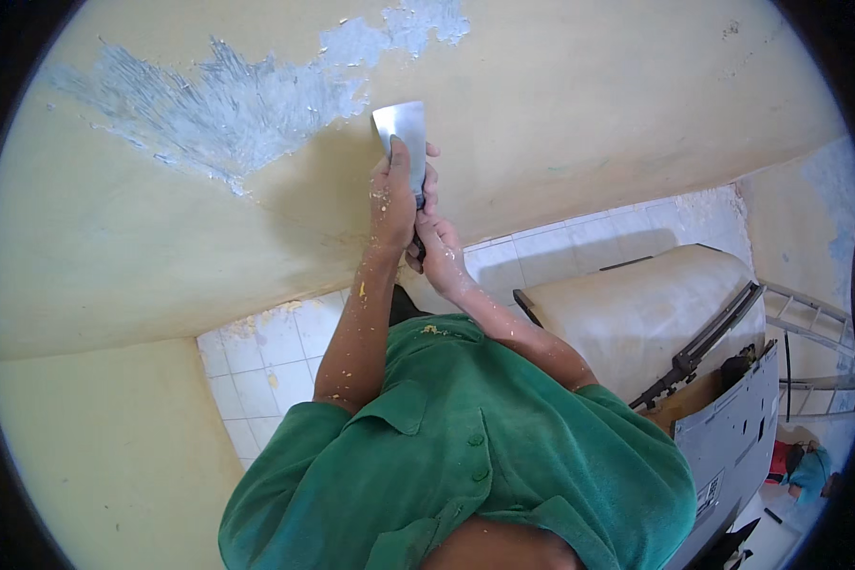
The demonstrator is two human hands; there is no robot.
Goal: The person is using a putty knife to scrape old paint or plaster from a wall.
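Both my hands are on a wide-bladed scraper (411, 128) with a dark handle, held up before a yellow painted wall (541, 135). My left hand (392, 203) wraps the upper handle and base of the blade, its thumb lying along the metal and its fingers curling round behind. Lower down, my right hand (442, 260) grips the handle's end. Up and to the left of the blade spreads a bare grey-blue patch (256, 107) with ragged paint edges and scrape marks. Whether the blade touches the wall is hard to tell. Paint flakes stick to both forearms.
White floor tiles (246, 367) with paint chips run along the wall's foot. To my right stand a large cream-coloured panel (648, 299), a black metal bar assembly (705, 342) and a grey metal panel (734, 420). Beyond are a ladder (805, 313) and another person (809, 470).
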